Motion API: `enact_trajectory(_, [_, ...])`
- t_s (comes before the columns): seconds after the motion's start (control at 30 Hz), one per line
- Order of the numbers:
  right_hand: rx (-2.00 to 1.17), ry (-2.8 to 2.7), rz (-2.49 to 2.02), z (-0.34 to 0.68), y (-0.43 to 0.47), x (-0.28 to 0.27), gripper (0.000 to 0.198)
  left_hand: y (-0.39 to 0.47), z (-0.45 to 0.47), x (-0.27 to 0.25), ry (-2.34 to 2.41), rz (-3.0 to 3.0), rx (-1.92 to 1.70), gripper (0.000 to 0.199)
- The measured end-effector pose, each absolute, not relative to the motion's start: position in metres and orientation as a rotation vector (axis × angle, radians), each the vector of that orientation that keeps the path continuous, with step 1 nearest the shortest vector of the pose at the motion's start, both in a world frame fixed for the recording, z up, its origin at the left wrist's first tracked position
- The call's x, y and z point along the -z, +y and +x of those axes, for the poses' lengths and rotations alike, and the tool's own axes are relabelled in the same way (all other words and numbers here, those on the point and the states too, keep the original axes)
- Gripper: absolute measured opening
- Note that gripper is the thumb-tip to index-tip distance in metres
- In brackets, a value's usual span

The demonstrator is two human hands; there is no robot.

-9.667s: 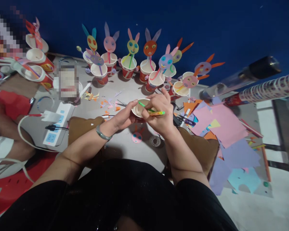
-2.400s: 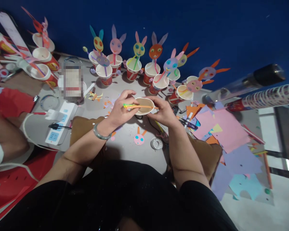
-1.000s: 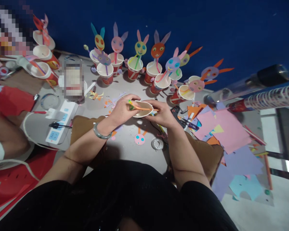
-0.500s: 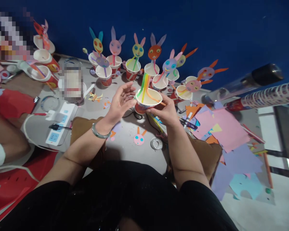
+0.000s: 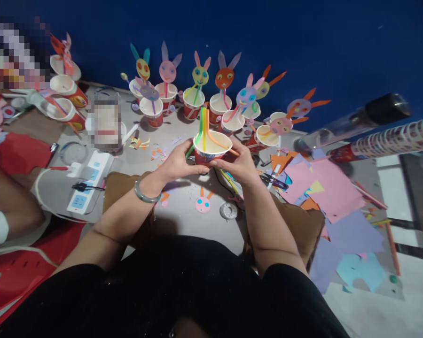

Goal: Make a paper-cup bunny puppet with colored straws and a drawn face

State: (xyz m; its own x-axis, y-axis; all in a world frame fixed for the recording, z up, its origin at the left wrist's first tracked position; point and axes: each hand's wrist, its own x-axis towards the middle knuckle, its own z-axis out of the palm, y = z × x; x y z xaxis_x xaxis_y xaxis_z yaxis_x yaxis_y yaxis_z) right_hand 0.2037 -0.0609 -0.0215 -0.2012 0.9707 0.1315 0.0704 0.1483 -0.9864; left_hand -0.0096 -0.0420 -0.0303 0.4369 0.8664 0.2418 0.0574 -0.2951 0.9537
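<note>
Between my two hands I hold a red-and-white paper cup [image 5: 211, 151] above the table. My left hand [image 5: 179, 162] is closed round its left side and my right hand [image 5: 238, 162] round its right side, both thumbs low on the front. Green, yellow and orange strips [image 5: 204, 124] stand up together from inside the cup. A green end pokes out at the left wall and an orange end at the right. Below the cup, a pink paper rabbit face [image 5: 202, 204] with blue eyes and orange ears lies flat, with a roll of white tape [image 5: 229, 211] to its right.
Several cups with paper rabbit heads, one orange-faced [image 5: 224, 77], line the blue wall. A power strip [image 5: 90, 180] lies left, near another person's arm [image 5: 12, 202]. Coloured paper sheets [image 5: 333, 188], scissors [image 5: 274, 181] and a long stack of cups [image 5: 391, 141] are on the right.
My left hand, which was open beside the cup, has closed round its left side. The cup has shifted slightly left, and the strips now stand straighter.
</note>
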Motion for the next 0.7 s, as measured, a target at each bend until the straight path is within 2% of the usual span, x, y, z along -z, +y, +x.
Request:
enact_trajectory(0.27, [-1.124,-1.554,-1.052,0.202,-0.060,0.018,0.069,-0.045,-0.008,0.025,0.785,1.531,-0.964,0.071])
enact_trajectory(0.47, [-0.921,-1.395,-1.157,0.202,-0.063,0.014,0.047,-0.043,-0.007,0.021,0.721,1.426,-0.934,0.073])
enact_trajectory(0.7, [-0.872,-1.360,-1.080,0.199,-0.066,0.013,0.039,-0.044,-0.005,0.014,0.625,1.269,-0.843,0.068])
